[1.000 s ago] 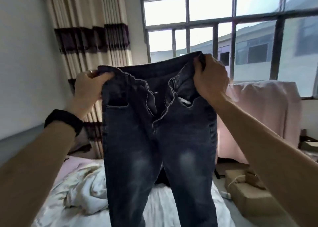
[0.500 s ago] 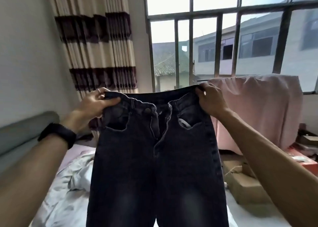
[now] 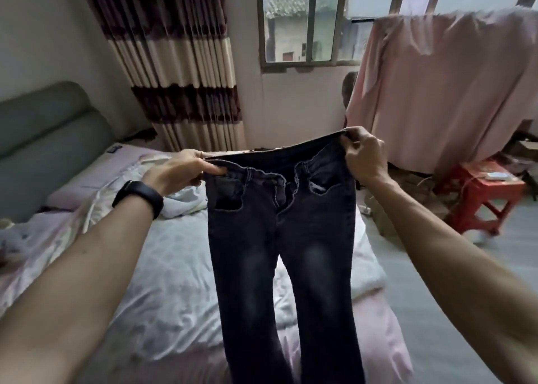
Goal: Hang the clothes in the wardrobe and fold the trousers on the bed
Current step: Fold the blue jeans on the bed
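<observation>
Two bare hands hold a pair of dark denim trousers (image 3: 279,252) up by the waistband in the head view, the only view given. The left hand (image 3: 180,171) grips one corner of the waistband with its fingers curled over the cloth, and a black wristband (image 3: 138,194) sits on that wrist. The right hand (image 3: 364,158) pinches the opposite corner, slightly higher, so the waistband runs at a slant between them. The trousers face the camera front side out, stretched flat across the top, with the fly hanging loose and a pale faded patch on each leg. Both legs hang straight down side by side above the bed (image 3: 387,354) and pass out of the bottom edge of the picture, so whether the hems touch the mattress cannot be told. A rumpled white quilt (image 3: 168,281) lies across the bed behind the trousers, and a grey padded headboard (image 3: 43,139) stands at the left. A striped curtain (image 3: 174,63) hangs beside the barred window (image 3: 305,19) on the far wall. To the right a large pink cloth (image 3: 451,86) is draped over something tall, and a red stool (image 3: 489,191) stands on the floor near it. Brownish shapes between bed and stool are possibly cardboard boxes, too blurred to tell.
</observation>
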The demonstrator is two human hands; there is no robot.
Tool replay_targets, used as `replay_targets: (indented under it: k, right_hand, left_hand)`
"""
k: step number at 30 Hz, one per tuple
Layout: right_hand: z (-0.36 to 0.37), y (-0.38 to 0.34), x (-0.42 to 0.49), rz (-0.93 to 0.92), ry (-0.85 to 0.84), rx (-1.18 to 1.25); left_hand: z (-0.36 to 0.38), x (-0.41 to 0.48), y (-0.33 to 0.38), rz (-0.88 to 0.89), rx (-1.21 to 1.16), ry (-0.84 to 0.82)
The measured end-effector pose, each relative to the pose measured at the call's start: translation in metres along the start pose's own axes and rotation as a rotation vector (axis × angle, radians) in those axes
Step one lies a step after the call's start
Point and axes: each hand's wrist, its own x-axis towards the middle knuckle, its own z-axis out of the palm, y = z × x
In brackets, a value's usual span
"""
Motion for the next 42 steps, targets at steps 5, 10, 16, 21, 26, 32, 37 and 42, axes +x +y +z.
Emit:
replay_targets:
  k: [5, 10, 16, 21, 26, 32, 37, 42]
  right_hand:
    - [-0.002, 0.028, -0.021, -0.042, -0.045, -0.162]
    - [-0.001, 0.053, -0.007, 0.142, -0.068, -0.011]
    - [0.018, 0.059, -0.003, 0.191, -0.081, 0.048]
    - [0.073, 0.09, -0.035, 0.226, -0.162, 0.054]
    - [0.142, 0.138, -0.035, 0.311, -0.201, 0.026]
    - [0.27, 0.184, 0.052, 0.334, -0.162, 0.013]
    - [0.369, 0.219, 0.16, 0.307, -0.096, -0.037]
    - [0.458, 0.278, 0.2, 0.349, -0.191, -0.114]
  left_hand:
    - [0.035, 0.011, -0.012, 0.06, -0.058, 0.197]
    - [0.051, 0.018, -0.01, 0.044, -0.171, 0.09]
    - [0.044, 0.03, -0.023, -0.019, -0.302, 0.058]
    - [0.06, 0.061, -0.081, 0.053, 0.19, 0.325]
    - [0.068, 0.129, -0.142, 0.002, 0.437, 0.288]
    - [0.05, 0.306, -0.184, -0.038, 0.513, 0.463]
    - [0.04, 0.454, -0.21, -0.098, 0.432, 0.513]
    - [0.049, 0.55, -0.267, -0.184, 0.501, 0.571]
